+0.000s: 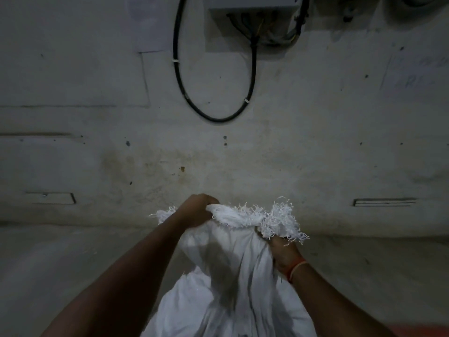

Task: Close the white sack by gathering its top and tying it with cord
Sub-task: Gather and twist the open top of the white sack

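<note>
A white sack (233, 276) stands upright in front of me, low in the middle of the head view. Its frayed top edge (245, 215) is bunched between my hands. My left hand (198, 209) grips the top's left side from above, fingers curled over the cloth. My right hand (285, 254) clutches the right side a little lower, under a tuft of loose threads; an orange band circles its wrist. I see no cord.
A stained pale wall (315, 142) rises close behind the sack. A black cable (181, 76) loops down it from a grey junction box (252, 6) at the top. Grey floor (73, 263) lies left and right of the sack.
</note>
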{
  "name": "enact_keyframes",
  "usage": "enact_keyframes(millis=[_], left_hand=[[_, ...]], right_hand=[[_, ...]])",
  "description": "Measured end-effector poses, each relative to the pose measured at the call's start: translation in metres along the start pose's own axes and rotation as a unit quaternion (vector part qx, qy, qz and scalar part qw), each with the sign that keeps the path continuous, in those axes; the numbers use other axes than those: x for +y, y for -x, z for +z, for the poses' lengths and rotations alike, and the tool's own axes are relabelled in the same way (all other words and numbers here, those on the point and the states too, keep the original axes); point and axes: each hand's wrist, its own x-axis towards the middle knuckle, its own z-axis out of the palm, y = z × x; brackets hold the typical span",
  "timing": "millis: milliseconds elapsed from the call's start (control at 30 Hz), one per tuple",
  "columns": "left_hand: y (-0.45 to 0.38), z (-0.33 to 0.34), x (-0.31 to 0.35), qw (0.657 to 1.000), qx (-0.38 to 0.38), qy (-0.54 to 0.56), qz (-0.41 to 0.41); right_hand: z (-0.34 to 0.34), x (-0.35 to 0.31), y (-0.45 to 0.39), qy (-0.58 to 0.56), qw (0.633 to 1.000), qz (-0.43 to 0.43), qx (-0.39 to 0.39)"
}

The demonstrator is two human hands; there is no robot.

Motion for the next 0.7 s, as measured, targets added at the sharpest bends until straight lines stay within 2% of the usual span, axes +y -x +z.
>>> enact_keyframes(millis=[100, 167, 233, 367, 433, 500, 567, 600, 633, 700], left_hand=[[-0.01, -0.002, 0.015, 0.999, 0.019, 0.014, 0.03], [-0.02, 0.001, 0.032, 0.997, 0.006, -0.019, 0.073], [-0.029, 0.005, 0.048, 0.991, -0.007, -0.064, 0.119], [-0.036, 0.016, 0.056, 0.985, 0.003, -0.121, 0.126], [-0.029, 0.021, 0.057, 0.98, 0.062, -0.137, 0.129], [-0.015, 0.026, 0.053, 0.969, 0.188, -0.113, 0.114], [0.005, 0.032, 0.044, 0.945, 0.312, -0.071, 0.064], [0.015, 0.036, 0.038, 0.935, 0.35, -0.048, 0.028], [0.024, 0.042, 0.03, 0.93, 0.367, -0.015, -0.008], [0.039, 0.059, 0.017, 0.933, 0.345, 0.073, -0.071]], right_hand=[[0.012, -0.003, 0.001, 0.014, 0.998, -0.01, -0.053], [0.025, -0.007, 0.004, 0.055, 0.994, -0.037, -0.087], [0.033, -0.006, 0.002, 0.038, 0.992, -0.052, -0.107], [0.035, -0.004, -0.002, 0.005, 0.994, -0.084, -0.07], [0.031, 0.0, -0.008, -0.031, 0.996, -0.079, -0.033], [0.031, 0.007, -0.013, -0.074, 0.996, -0.042, -0.003], [0.033, 0.012, -0.014, -0.109, 0.993, -0.025, 0.021], [0.034, 0.014, -0.015, -0.113, 0.993, -0.022, 0.025], [0.034, 0.017, -0.018, -0.113, 0.993, -0.018, 0.026], [0.036, 0.024, -0.023, -0.115, 0.993, 0.012, 0.024]])
